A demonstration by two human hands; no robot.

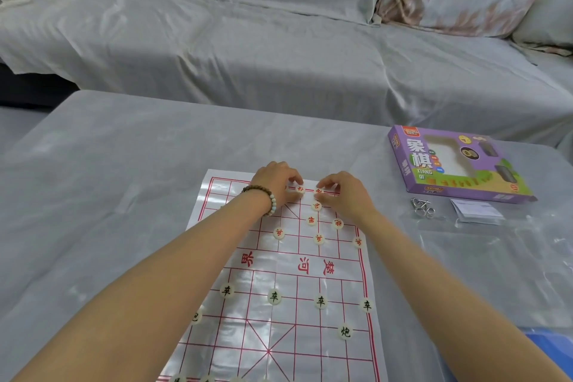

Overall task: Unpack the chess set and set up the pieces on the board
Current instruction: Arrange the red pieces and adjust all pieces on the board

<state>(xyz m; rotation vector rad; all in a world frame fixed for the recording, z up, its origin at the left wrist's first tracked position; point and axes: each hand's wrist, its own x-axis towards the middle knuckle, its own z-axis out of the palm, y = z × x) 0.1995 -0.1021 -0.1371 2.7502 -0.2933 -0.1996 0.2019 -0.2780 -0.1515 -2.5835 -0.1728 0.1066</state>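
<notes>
My left grip point(276, 184) pinches a flat round cream disc point(300, 189) at the far edge of the glossy plastic board point(279, 350). Right grip point(339, 194) pinches a second disc point(318, 191) just beside it. Red-marked discs point(311, 220) on far half, black-marked discs point(274, 297) near half. Purple cardboard box point(459, 164) on cloth-covered table point(108, 195), right.

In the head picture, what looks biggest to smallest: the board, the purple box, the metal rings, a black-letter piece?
1. board
2. purple box
3. metal rings
4. black-letter piece
The piece is nearer, so the last two are unsure.
</notes>
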